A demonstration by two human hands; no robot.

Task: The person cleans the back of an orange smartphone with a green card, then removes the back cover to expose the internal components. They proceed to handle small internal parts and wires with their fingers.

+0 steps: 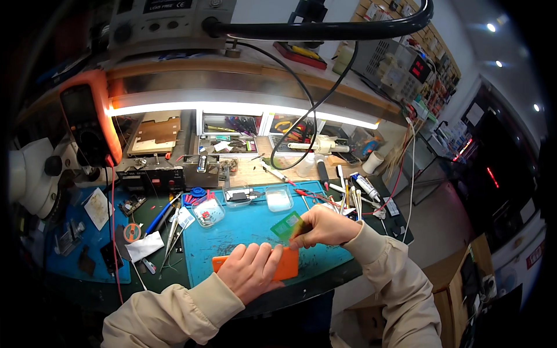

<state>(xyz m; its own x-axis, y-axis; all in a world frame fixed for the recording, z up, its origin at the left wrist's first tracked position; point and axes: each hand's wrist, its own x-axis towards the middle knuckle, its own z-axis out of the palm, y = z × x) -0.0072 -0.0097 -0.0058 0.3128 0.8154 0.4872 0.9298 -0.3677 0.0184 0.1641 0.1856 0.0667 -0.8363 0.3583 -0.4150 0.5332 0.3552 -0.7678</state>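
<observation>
Orange slab (288, 264): middle covered by left hand (248, 271). Green card (285, 227): lower corner hidden by right hand (325, 226); whether slab is touched by it cannot be told. Sleeves (400, 284) cut off by bottom edge. Gray box (165, 29) cut off by top edge. White microscope (32, 174) partly lost in dark left rim. Bits (205, 216) in clear tub (222, 213) too small to be named.

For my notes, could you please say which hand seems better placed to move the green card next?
Probably the right hand: it pinches the green card near the orange device, while the left hand holds that device.
</observation>
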